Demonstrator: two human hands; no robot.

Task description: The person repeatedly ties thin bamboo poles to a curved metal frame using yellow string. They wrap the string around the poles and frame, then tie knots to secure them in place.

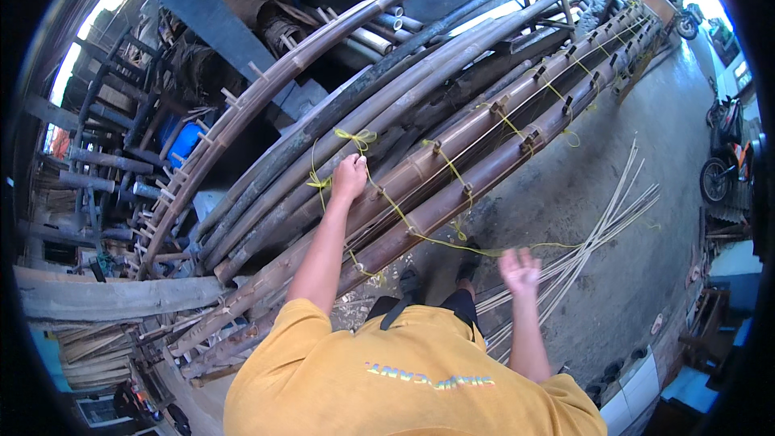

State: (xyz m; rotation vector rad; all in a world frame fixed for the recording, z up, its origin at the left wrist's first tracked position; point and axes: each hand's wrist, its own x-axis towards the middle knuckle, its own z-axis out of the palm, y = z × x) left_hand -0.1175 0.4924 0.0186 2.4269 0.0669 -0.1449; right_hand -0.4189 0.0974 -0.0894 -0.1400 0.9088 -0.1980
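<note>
My left hand (349, 178) is closed around yellow plastic twine, whose looped bunch (357, 140) sticks out above the fist, over the bamboo poles. From there a strand crosses the two long bamboo poles (420, 169) in front of me. It passes a peg on the near bamboo pole (428, 214) and trails right as a loose length of twine (484, 252). My right hand (519, 270) is raised at the end of that slack length, palm up and fingers apart, slightly blurred. Whether the twine touches it, I cannot tell. More twine lashings with short pegs run along both poles.
Thin split bamboo strips (597, 230) lie on the concrete floor (622, 161) to the right. Behind the poles are stacked bamboo lengths (387, 89) and a curved bamboo pole with rungs (266, 85). A motorcycle (722, 165) stands at the far right.
</note>
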